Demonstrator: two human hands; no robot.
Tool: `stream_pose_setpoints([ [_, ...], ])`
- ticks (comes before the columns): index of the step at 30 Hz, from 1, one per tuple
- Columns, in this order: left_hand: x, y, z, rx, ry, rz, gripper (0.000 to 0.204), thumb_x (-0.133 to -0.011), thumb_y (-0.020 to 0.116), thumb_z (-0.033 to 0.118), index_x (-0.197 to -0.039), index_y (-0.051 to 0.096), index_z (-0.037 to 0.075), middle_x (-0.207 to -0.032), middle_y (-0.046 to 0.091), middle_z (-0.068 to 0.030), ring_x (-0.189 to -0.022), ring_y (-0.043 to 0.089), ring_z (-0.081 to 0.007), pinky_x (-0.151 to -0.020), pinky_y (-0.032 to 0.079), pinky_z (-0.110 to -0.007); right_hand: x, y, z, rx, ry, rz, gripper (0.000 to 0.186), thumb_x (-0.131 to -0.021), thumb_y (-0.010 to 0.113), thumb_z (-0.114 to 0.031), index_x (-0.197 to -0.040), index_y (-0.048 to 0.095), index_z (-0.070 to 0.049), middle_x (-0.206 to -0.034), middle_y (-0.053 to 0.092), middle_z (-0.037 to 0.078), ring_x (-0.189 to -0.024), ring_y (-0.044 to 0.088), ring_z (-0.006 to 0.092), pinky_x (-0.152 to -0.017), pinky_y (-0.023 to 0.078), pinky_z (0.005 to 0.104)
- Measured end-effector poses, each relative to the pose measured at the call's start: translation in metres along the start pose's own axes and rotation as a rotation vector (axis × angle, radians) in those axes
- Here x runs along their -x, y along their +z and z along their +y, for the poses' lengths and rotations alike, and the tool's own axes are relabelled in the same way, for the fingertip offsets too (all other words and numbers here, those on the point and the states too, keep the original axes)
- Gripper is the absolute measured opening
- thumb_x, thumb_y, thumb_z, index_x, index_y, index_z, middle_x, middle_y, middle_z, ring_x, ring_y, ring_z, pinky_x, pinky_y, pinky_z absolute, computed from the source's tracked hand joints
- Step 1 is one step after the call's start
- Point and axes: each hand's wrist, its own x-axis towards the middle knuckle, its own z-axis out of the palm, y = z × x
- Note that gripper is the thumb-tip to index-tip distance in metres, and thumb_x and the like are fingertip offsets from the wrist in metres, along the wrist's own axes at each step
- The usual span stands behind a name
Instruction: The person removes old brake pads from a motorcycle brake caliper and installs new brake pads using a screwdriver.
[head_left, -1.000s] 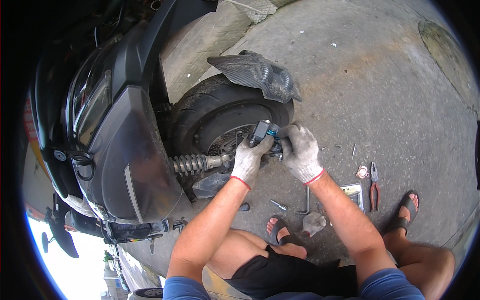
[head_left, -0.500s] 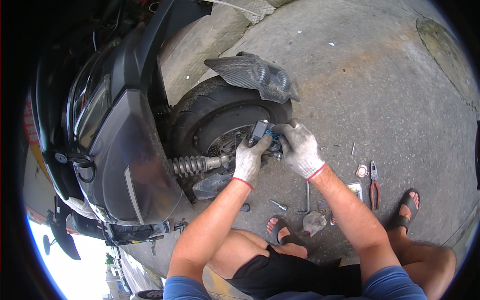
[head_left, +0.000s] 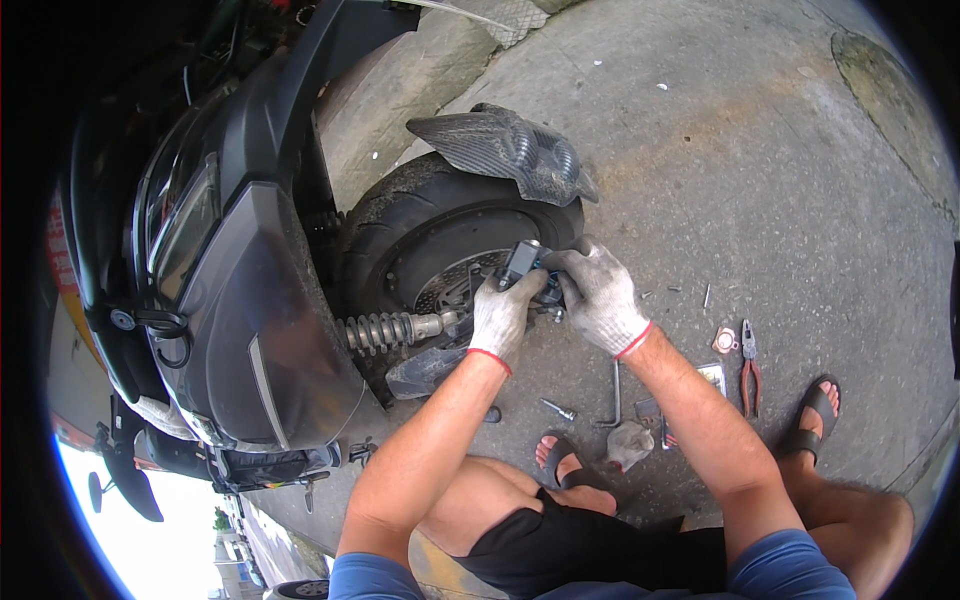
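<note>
Head view | left hand (head_left: 500,315) closed round dark metal part (head_left: 521,262), against lower-right edge of wheel (head_left: 400,215); right hand (head_left: 597,292) bunched at it, grip unclear | apparently fingertip work; next seemingly needs steady left hold

The left glove (head_left: 497,325) and right glove (head_left: 612,305) are showing off-white knit, grey smudges and red cuff edges around a dark grey part (head_left: 521,262). Far off, the fender (head_left: 490,145) is displaying a fine grey woven-looking pattern; at right, the pliers (head_left: 748,352) are showing reddish handles (head_left: 751,388).
</note>
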Motion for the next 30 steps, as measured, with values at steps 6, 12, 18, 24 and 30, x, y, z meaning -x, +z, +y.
stream_pose_setpoints([
  [6, 0.001, -0.003, 0.001, 0.006, -0.003, -0.008, 0.032, -0.082, 0.078, 0.021, -0.105, 0.065, 0.002, -0.079, 0.063, 0.0003, -0.06, 0.053, -0.0072, -0.054, 0.04, -0.023, 0.003, 0.005, -0.003, -0.008, 0.03, 0.042, 0.028, -0.078, 0.066, 0.005, -0.103, 0.067, -0.009, -0.092, 0.062, 0.015, -0.086, 0.064, 0.0373, -0.074, 0.053, 0.0453],
  [12, 0.002, -0.004, 0.002, 0.031, -0.008, -0.035, 0.031, -0.083, 0.077, 0.02, -0.105, 0.065, 0.002, -0.08, 0.063, 0.0006, -0.06, 0.053, -0.0066, -0.053, 0.04, -0.022, 0.007, 0.007, -0.008, -0.035, 0.097, 0.081, 0.023, -0.08, 0.068, 0.001, -0.101, 0.065, -0.008, -0.093, 0.063, 0.016, -0.087, 0.064, 0.0378, -0.075, 0.053, 0.0451],
  [18, 0.001, -0.008, -0.001, 0.025, 0.036, -0.095, 0.03, -0.083, 0.076, 0.017, -0.106, 0.064, 0.002, -0.082, 0.064, 0.0002, -0.064, 0.055, -0.0063, -0.056, 0.041, -0.022, 0.01, 0.012, -0.008, 0.027, 0.16, 0.127, 0.027, -0.077, 0.072, -0.003, -0.102, 0.065, -0.01, -0.091, 0.065, 0.015, -0.084, 0.063, 0.0389, -0.074, 0.051, 0.048],
  [24, 0.002, -0.007, -0.001, 0.011, 0.036, -0.081, 0.032, -0.082, 0.077, 0.015, -0.107, 0.064, 0.0, -0.083, 0.065, -0.0006, -0.066, 0.057, -0.0073, -0.057, 0.042, -0.022, 0.01, 0.011, -0.006, -0.029, 0.246, 0.122, 0.02, -0.076, 0.074, -0.006, -0.095, 0.067, -0.009, -0.088, 0.066, 0.015, -0.083, 0.064, 0.0392, -0.074, 0.051, 0.0476],
  [30, 0.001, -0.007, -0.002, -0.003, 0.058, -0.067, 0.033, -0.082, 0.077, 0.016, -0.109, 0.065, 0.0, -0.085, 0.067, -0.0014, -0.067, 0.057, -0.0077, -0.057, 0.043, -0.023, 0.011, 0.007, -0.011, -0.067, 0.212, 0.161, 0.017, -0.079, 0.072, -0.003, -0.094, 0.067, -0.008, -0.089, 0.067, 0.015, -0.085, 0.065, 0.0384, -0.076, 0.052, 0.0468],
])
